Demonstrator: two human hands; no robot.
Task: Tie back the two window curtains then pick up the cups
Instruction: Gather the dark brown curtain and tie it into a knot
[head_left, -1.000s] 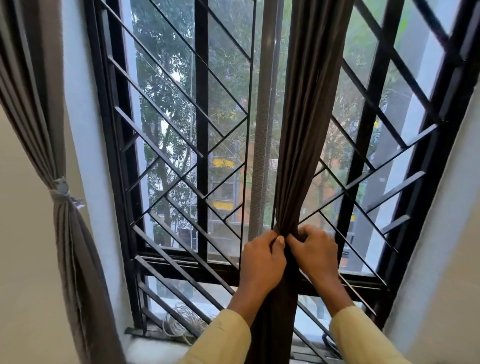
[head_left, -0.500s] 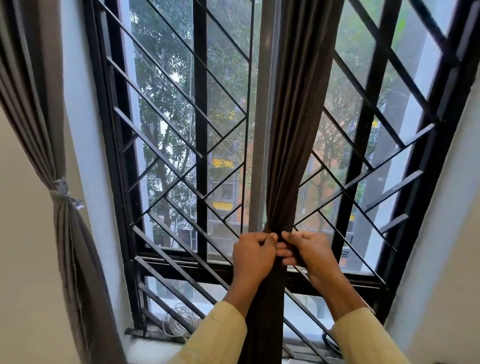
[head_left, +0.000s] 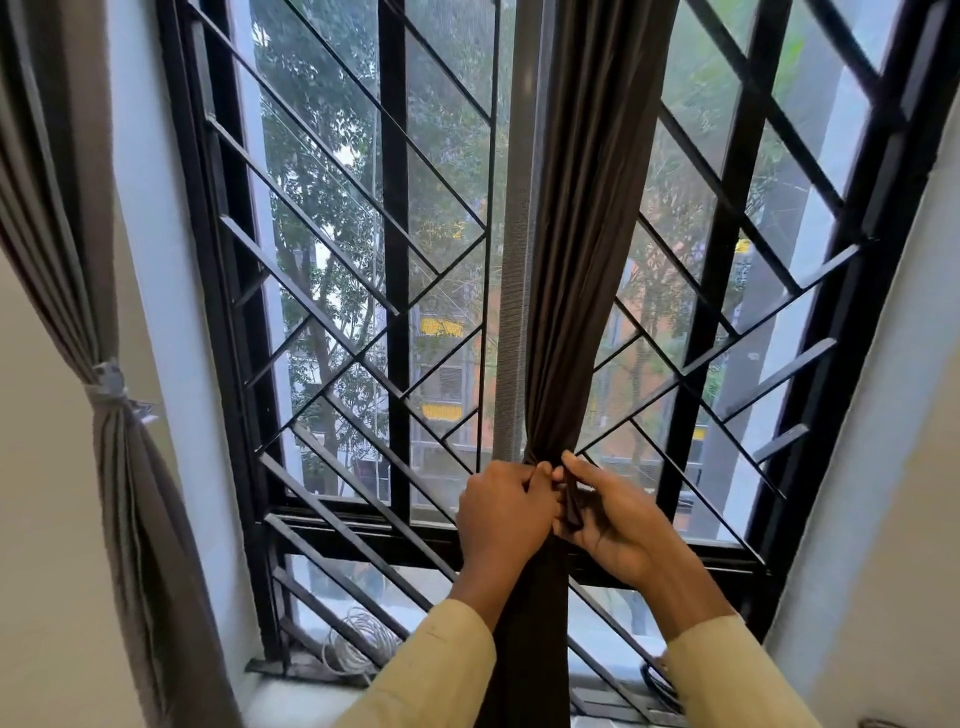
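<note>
A dark brown curtain (head_left: 582, 260) hangs gathered in front of the window's middle. My left hand (head_left: 501, 517) grips the bunched fabric from the left. My right hand (head_left: 613, 525) pinches a dark strip, seemingly a tie-back band (head_left: 571, 506), against the bundle from the right. The two hands touch at the thumbs. At the far left a second brown curtain (head_left: 130, 493) hangs against the wall, cinched by a pale grey tie (head_left: 111, 382). No cups are in view.
A black metal grille (head_left: 395, 260) with diagonal bars covers the window. A coil of white cable (head_left: 358, 642) lies on the sill at lower left. White window reveals stand on both sides (head_left: 872, 467).
Both hands with the gathered curtain have shifted a little to the left. My right hand has turned from a closed grip to a pinch on the dark strip.
</note>
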